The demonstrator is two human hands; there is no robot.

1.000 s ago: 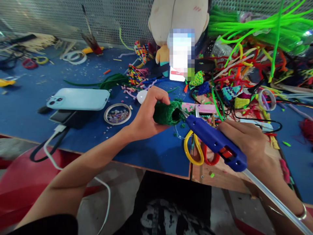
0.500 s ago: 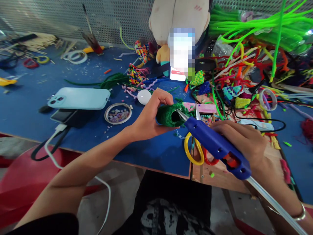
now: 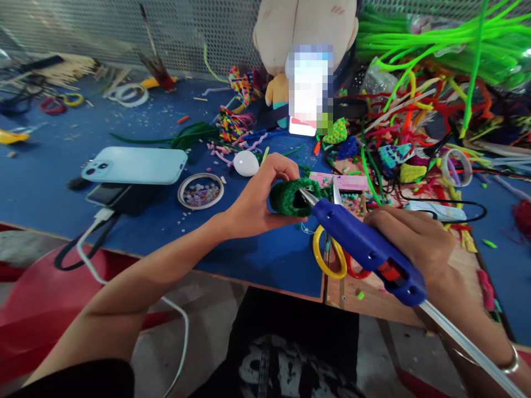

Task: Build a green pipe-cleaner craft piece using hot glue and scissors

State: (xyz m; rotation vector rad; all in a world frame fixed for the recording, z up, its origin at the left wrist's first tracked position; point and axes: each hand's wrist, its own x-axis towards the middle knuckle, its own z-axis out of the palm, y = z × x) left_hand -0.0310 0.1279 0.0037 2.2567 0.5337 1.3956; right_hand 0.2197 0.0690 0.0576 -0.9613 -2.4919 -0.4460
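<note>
My left hand is closed around a dark green fuzzy tube, its round dark opening turned to the right. In my right hand is a blue glue gun, gripped from its far side, with a clear glue stick sticking out of its back end. The gun's metal nozzle reaches into the mouth of the tube, at its rim. Whether glue is coming out cannot be seen. Under the gun lie scissors with a yellow handle and a red one.
A light blue phone lies at left on a dark power bank with a white cable. Beside it is a round dish of beads. A lit phone leans on a plush doll at the back. Tangled pipe cleaners crowd the right.
The green tube has turned slightly in my left hand and shifted a little right. The glue gun's nozzle stays at its opening, almost unmoved.
</note>
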